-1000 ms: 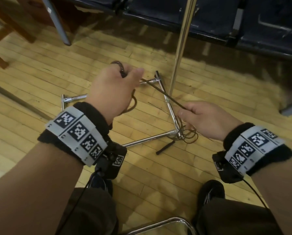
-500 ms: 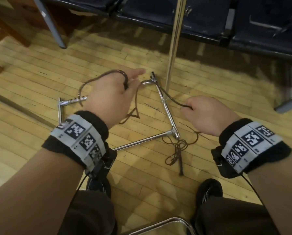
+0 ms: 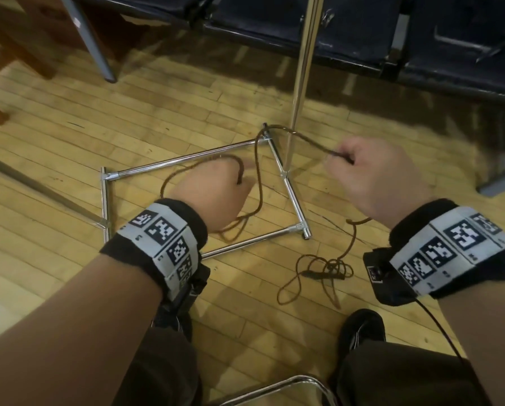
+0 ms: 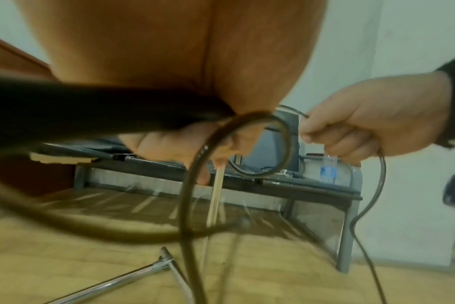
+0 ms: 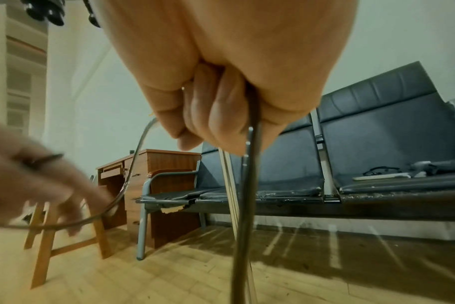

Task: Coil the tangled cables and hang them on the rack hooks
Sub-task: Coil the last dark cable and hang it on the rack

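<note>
A thin dark brown cable (image 3: 257, 159) runs between my hands. My left hand (image 3: 216, 191) grips gathered loops of the cable (image 4: 247, 144) above the rack's base. My right hand (image 3: 371, 177), curled into a fist, holds the same cable (image 5: 252, 127), and a stretch arcs from it up over the base corner toward the left hand. Below the right wrist the cable drops to a loose tangle (image 3: 321, 271) with a dark plug on the floor. The chrome rack (image 3: 304, 54) rises as a pole from its rectangular tube base (image 3: 187, 155). No hooks are in view.
Dark blue bench seats (image 3: 362, 30) on a grey metal frame line the far side. A wooden desk (image 5: 153, 185) and a wooden stool (image 5: 47, 236) stand at the left. My shoes (image 3: 359, 326) rest on the wood floor near a chrome chair rail (image 3: 274, 388).
My right hand moved up and to the right, feeding out cable. The left hand dropped lower with more loops hanging from it. The floor tangle slid away from the base corner toward my right foot.
</note>
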`<state>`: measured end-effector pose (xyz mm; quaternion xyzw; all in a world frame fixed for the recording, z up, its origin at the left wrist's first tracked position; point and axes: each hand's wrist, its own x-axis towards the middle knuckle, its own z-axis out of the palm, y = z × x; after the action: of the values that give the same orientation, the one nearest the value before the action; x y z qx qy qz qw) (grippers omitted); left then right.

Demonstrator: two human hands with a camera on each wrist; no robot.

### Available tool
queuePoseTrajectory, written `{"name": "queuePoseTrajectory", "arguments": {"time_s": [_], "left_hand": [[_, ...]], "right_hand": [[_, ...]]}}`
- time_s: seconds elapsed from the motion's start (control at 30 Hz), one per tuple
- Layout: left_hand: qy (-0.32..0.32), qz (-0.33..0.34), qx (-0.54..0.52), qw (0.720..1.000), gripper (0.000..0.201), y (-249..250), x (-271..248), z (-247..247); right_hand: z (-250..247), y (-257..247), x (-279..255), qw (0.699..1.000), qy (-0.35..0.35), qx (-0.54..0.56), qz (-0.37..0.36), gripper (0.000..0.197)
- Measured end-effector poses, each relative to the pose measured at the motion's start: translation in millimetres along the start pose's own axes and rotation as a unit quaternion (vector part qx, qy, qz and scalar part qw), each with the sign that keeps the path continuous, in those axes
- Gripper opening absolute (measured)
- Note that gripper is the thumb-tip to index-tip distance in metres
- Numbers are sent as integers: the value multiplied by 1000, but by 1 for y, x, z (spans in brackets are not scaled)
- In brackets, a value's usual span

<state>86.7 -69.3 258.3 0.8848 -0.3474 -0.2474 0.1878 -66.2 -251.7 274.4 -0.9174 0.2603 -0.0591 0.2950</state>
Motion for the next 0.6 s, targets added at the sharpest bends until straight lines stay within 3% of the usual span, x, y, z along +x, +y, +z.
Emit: {"name": "queuePoseTrajectory", "arguments": {"time_s": [0.07, 0.2, 0.33, 0.43, 0.53, 0.6], "left_hand": [[58, 35, -48, 997, 45, 8, -2, -1], [88, 79, -78, 990, 47, 17, -3, -2], [27, 126, -66, 989, 52, 24, -7, 2], [-39, 161, -31, 986, 36, 25, -11, 7], [-25, 148, -27, 988, 13, 22, -7, 6], [7, 146, -26, 989, 21, 18, -4, 4]], "right_hand": [[5, -2, 0, 998, -54, -27, 5, 23], [9, 0, 0, 997, -54, -50, 22, 24], [16, -6, -2, 996, -71, -58, 10, 17], [25, -13, -3, 993, -89, -82, 3, 11], [22, -13, -3, 996, -63, -54, -12, 9], [20, -11, -4, 997, -65, -23, -22, 13]]}}
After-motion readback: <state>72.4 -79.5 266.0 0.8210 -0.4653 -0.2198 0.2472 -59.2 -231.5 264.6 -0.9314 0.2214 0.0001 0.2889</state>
